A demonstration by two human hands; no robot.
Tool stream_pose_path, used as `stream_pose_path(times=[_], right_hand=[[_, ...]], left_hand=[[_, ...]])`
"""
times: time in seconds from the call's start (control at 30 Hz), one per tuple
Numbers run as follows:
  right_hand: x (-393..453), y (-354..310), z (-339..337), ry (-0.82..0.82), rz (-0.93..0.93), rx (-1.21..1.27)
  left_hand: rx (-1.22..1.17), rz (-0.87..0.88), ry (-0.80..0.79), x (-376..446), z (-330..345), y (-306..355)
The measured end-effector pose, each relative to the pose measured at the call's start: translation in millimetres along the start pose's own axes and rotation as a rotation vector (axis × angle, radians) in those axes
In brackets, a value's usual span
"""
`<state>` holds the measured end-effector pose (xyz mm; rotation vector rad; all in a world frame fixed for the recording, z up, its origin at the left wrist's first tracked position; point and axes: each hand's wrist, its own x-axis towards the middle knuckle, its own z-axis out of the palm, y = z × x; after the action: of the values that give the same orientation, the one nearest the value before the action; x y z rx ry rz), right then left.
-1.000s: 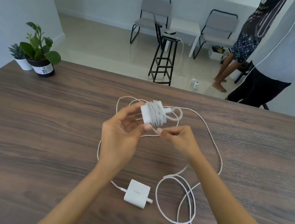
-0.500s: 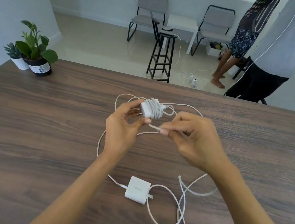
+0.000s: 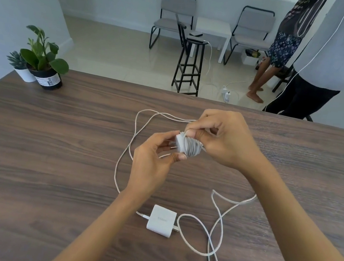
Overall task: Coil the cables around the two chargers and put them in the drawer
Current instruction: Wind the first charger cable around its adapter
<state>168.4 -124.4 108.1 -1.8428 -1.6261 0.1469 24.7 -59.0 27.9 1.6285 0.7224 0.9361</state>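
A white charger wrapped in its own white cable is held above the wooden table. My left hand grips it from the left, at the end with the prongs. My right hand is closed over its top and right side, pinching the cable against the coil. A second white charger lies flat on the table near me. Its loose cable loops to the right and runs off the near edge; another stretch of cable curves round to the left of my hands. No drawer is in view.
Two potted plants stand at the table's far left corner. Beyond the far edge are a black stool, two grey chairs and two standing people at the right.
My right hand has moved up from below the charger and over its top, carrying the cable end onto the coil. The loose cable on the table has shifted a little.
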Motion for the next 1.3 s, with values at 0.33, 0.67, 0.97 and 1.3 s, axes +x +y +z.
stream_pose_path(times=[0.33,0.67,0.97,1.3], right_hand=[[13.2,29.4,-3.8,-0.012,0.220,0.359],[-25.2,83.9,46.0,-0.060,0.698,0.685],[-77.9,72.1,68.9,-0.125,0.658,0.514],[-59.2,-7.5,-1.3,-0.219,0.113,0.403]], left_hand=[[-0.193,0.006,-0.067,-16.4,-1.3,21.1],[-0.350,0.146,0.046,-11.6,-11.7,39.8],[-0.187,0.189,0.301,30.9,-36.0,28.4],[0.213,0.172,0.206,39.1,-36.7,-53.2]])
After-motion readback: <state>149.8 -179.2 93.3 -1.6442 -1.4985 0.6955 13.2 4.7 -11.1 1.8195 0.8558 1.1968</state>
